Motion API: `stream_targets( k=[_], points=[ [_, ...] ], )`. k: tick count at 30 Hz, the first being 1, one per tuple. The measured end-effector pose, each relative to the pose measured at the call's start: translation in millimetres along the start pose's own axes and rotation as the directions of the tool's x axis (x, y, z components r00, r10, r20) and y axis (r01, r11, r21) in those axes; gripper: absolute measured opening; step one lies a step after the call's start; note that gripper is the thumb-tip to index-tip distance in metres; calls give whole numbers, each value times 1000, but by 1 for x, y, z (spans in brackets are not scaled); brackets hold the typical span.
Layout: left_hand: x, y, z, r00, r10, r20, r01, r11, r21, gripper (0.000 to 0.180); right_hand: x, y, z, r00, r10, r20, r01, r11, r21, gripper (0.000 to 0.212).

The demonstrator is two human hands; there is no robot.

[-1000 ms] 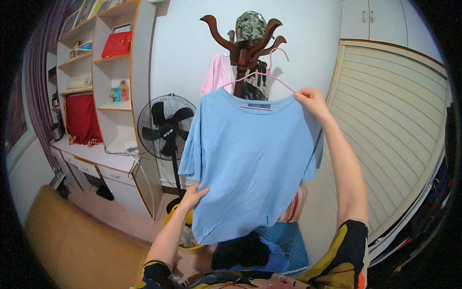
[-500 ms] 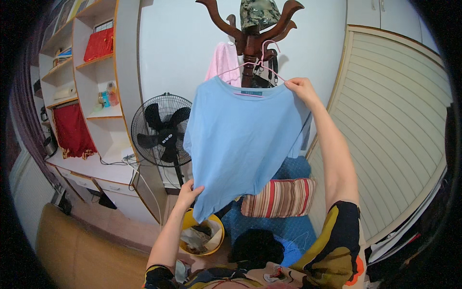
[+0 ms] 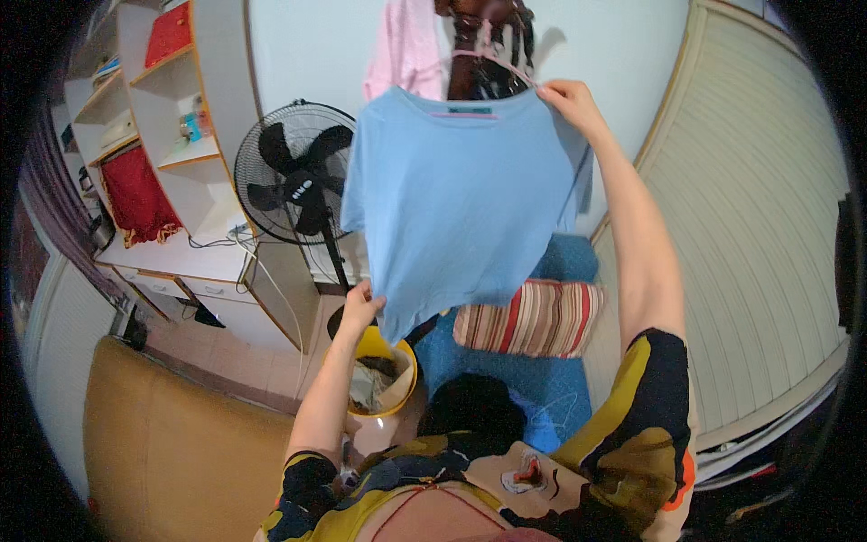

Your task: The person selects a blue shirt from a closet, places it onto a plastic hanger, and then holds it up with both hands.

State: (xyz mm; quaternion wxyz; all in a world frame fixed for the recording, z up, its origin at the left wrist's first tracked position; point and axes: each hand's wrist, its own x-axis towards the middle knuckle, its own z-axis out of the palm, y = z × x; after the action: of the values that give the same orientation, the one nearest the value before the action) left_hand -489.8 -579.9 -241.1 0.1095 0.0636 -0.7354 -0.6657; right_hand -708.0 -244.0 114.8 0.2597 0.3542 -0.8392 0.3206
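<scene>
A light blue short-sleeved T-shirt [image 3: 461, 199] hangs spread out in front of me on a pink hanger [image 3: 506, 65]. At the shirt's right shoulder, my right hand [image 3: 571, 101] pinches the cloth, with the hanger's arm at the fingertips. Lower down, my left hand [image 3: 363, 309] grips the shirt's bottom left edge between thumb and fingers. The hanger's lower bar shows through the neck opening. Behind the shirt stands a dark wooden coat rack [image 3: 474, 27], with a pink cloth [image 3: 404, 50] beside it.
A black standing fan [image 3: 298, 185] is left of the shirt. Below are a yellow bin [image 3: 397, 417], a striped cushion [image 3: 533, 316] on a blue seat [image 3: 433, 352], and something black and fluffy [image 3: 474, 406]. White shelves [image 3: 221, 90] stand left, a slatted shutter [image 3: 750, 226] right.
The view has tilted downward, so the shirt and the room sit higher in the picture. Both hands keep their hold, and the shirt's lower edge hangs a little straighter.
</scene>
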Motion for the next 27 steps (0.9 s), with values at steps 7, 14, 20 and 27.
stream_targets(
  k=[7,14,20,27],
  points=[
    [-6,-10,9,988,-105,-110,99,993,-62,30,-57,56,30,833,50,-551,3,996,95,34],
    [3,-36,2,969,-90,-229,55,987,-154,26,-156,144,110,718,694,-49,-555,614,560,41],
    [-5,-14,5,964,-82,-251,79,997,-21,33,-163,138,131,532,781,327,-751,256,609,56],
    [-20,29,21,968,-191,-164,152,962,-226,76,-140,182,115,625,766,148,-57,-144,988,37]
  ],
)
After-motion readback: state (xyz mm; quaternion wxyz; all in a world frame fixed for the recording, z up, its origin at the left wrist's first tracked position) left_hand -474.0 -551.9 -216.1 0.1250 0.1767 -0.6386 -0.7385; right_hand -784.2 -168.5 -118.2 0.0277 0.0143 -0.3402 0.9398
